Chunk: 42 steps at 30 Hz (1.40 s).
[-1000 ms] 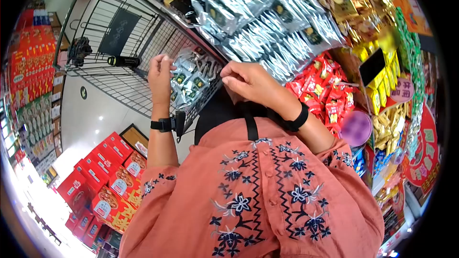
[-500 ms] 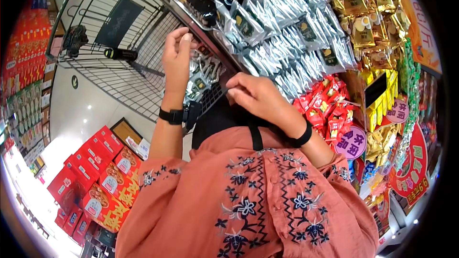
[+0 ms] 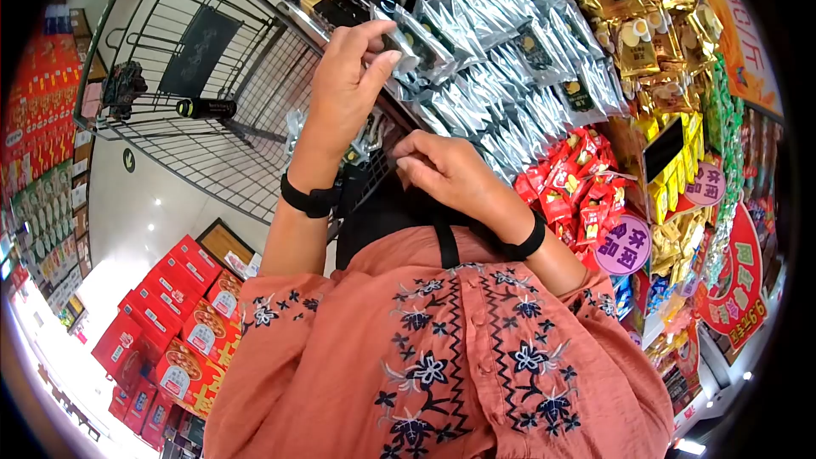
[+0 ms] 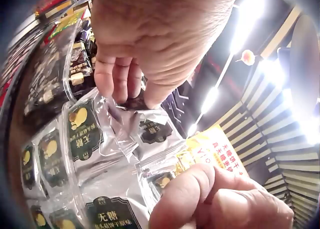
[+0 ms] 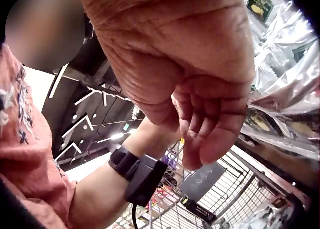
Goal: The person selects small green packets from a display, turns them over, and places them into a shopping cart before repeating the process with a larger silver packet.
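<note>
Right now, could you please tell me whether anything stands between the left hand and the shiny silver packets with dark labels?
Nothing visible does: the left hand is pinching one shiny silver packet with a dark label. The right hand hangs lower in the head view, out of the way.

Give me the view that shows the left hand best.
Left wrist: it shows the left hand close up, fingers at silver packets. Head shows its back from above; right wrist shows the left forearm; the right hand hides the rest.
</note>
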### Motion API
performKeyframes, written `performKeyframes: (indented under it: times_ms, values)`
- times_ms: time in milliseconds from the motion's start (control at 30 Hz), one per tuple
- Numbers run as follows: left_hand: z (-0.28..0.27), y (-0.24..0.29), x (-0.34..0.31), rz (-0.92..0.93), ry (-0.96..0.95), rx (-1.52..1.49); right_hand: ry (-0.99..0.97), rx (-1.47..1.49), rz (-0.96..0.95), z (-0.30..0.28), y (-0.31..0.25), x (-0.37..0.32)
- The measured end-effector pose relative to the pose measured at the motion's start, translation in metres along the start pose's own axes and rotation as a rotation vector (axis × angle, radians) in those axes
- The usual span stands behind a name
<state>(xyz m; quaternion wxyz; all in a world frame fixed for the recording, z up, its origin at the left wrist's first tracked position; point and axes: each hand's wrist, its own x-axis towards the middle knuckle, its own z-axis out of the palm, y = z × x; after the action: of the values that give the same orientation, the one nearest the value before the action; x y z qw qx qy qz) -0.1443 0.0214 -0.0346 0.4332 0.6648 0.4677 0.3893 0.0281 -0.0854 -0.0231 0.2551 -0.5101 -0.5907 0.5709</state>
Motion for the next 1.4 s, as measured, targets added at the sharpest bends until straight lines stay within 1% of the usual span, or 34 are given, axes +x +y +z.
performKeyframes:
  times_ms: [67,133,233,267,367,400,467,500,600,700,767,900,1067,1200,1267,1400]
  values:
    - [0.002,-0.001,-0.001,-0.011,0.016,-0.012,0.015,0.040,0.037,-0.002,0.000,-0.001]
    - [0.003,0.000,-0.001,-0.069,0.023,-0.079,0.048,0.120,0.095,-0.003,0.000,0.000]
    - [0.004,0.005,0.001,-0.171,0.013,-0.204,0.207,0.029,-0.022,-0.011,-0.009,0.005]
    - [0.004,0.006,0.002,-0.207,0.008,-0.250,0.215,-0.010,-0.019,-0.015,-0.009,0.007]
    - [0.005,0.005,0.002,-0.203,0.003,-0.280,0.298,-0.152,-0.089,-0.021,-0.010,0.017]
    - [0.005,0.003,0.002,-0.172,-0.014,-0.213,0.286,-0.235,-0.089,-0.024,-0.013,0.018]
    - [0.003,-0.003,0.002,-0.110,-0.046,-0.079,0.294,-0.327,-0.148,-0.025,-0.012,0.022]
    - [0.004,-0.003,0.001,-0.094,-0.042,-0.051,0.297,-0.373,-0.177,-0.025,-0.013,0.023]
    - [0.005,-0.002,0.002,-0.058,-0.035,0.006,0.281,-0.490,-0.159,-0.022,-0.013,0.023]
    - [0.005,0.003,0.002,-0.072,-0.050,0.009,0.318,-0.495,-0.204,-0.021,-0.007,0.023]
    - [0.004,0.013,0.002,-0.116,-0.071,0.015,0.308,-0.477,-0.167,-0.022,-0.012,0.022]
    - [0.003,0.013,0.003,-0.075,-0.088,0.043,0.338,-0.419,-0.159,-0.025,-0.015,0.021]
    - [0.002,0.013,0.006,-0.074,-0.101,0.076,0.492,-0.444,-0.144,-0.023,-0.004,0.028]
    - [0.003,0.005,0.008,-0.135,-0.098,-0.017,0.586,-0.446,-0.178,-0.017,-0.001,0.036]
    - [0.005,-0.001,0.008,-0.159,-0.083,-0.072,0.603,-0.464,-0.178,-0.013,-0.001,0.040]
    - [0.004,-0.002,0.006,-0.129,-0.083,-0.074,0.601,-0.476,-0.125,-0.012,-0.003,0.045]
